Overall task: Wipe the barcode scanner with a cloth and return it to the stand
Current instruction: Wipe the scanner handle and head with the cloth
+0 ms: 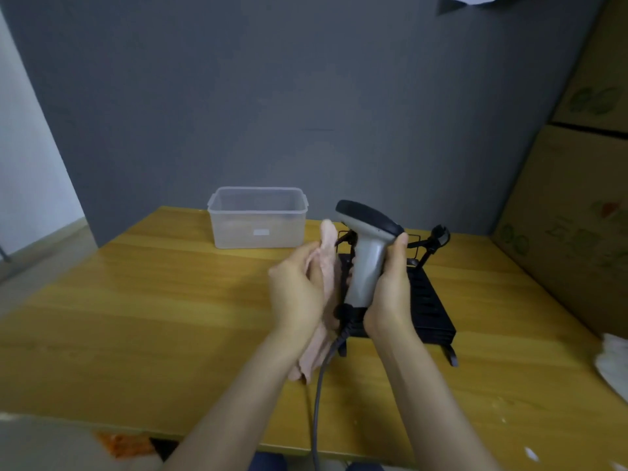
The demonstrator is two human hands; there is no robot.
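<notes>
grey plastic caught the light first: the grey-handled barcode scanner with its black head (368,253) stood upright in the right hand (390,283), which was closed around the handle from the right side, thumb tip resting just under the black head. the scanner was held in the air, above and in front of the black metal stand (430,311) that sat on the yellow wooden table (153,300) directly behind and below that hand. a dark grey cable (319,396) ran from the base of the handle, down between the two forearms and off the near edge of the table.

the left hand (299,287) was closed on a pale pink cloth (326,283), pressing it flat against the left side of the scanner handle; the cloth stuck up past the fingertips and hung down below the wrist. whether the cloth touched the scanner's head could not be told.

beyond the left hand, near the grey wall, stood a clear rectangular plastic container (258,217) with no lid. far off to the right of the right hand, at the table's edge, lay something white and crumpled (611,362), partly cut off. brown cardboard boxes (577,181) were stacked along that right side.
</notes>
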